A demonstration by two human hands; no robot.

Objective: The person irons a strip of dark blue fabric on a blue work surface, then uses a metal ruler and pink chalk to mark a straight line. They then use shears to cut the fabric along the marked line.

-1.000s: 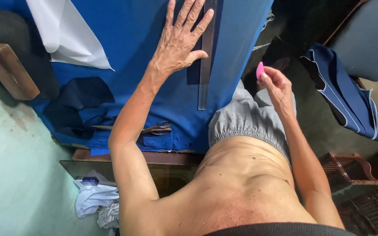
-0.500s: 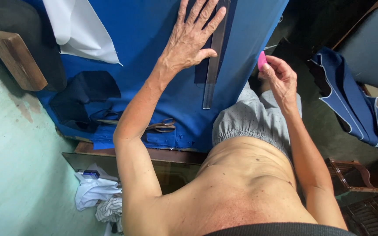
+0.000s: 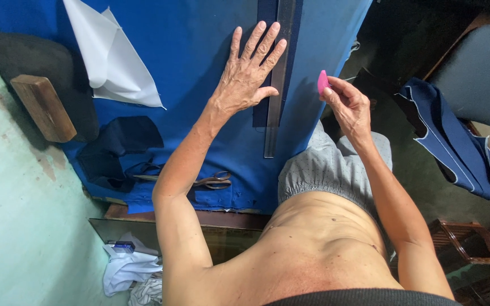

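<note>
Blue cloth (image 3: 199, 68) is lying spread over the surface, filling the upper middle of the frame and hanging a little over the near edge. The left hand (image 3: 248, 79) is resting flat on it with the fingers spread wide, gripping nothing, its thumb side touching a long, dark, see-through ruler (image 3: 276, 79) that is running straight up the frame along a darker blue strip. The right hand (image 3: 347, 105) is hovering just right of the ruler, off the edge of the cloth, pinching a small pink piece of chalk (image 3: 322, 82) between thumb and fingertips with the thin edge pointing up. That chalk looks light and brittle, likely to chip if squeezed or dropped, so a gentle pinch on its flat sides seems right. The cloth looks soft and limp, prone to sliding and wrinkling, which is probably why a flat palm is pressing it down; the ruler looks stiff and smooth and could skate on the fabric unless pressed from above. Near the lower middle of the cloth a pair of scissors (image 3: 214, 181) is lying by the left forearm. A white piece of fabric (image 3: 114, 62) is sitting at the upper left, a wooden block (image 3: 43, 107) at the left on a dark pad, and a navy garment with pale piping (image 3: 455, 141) is draping over a chair at the right.
</note>
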